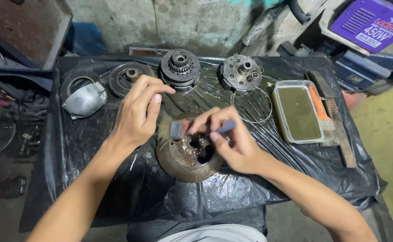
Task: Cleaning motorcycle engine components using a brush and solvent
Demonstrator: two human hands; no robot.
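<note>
Fingers of right hand (232, 143) pinch a paintbrush (183, 129), bristles at rim of rusty drum (183, 163) mid-sheet. Left hand (138, 114) cupped, fingers together, steadying drum's far edge. Looks like brush-cleaning step; next stroke prob. needs firm drum, more fluid from tray (297, 112).

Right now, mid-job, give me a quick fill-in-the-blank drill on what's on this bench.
1. The right hand holds a ____ over the rusty round drum.
2. The left hand rests at the drum's ____ side.
3. The rectangular tray of murky liquid sits to the ____ of the drum.
4. The bench is covered with black ____ sheeting.

Missing words: brush; left; right; plastic
</note>
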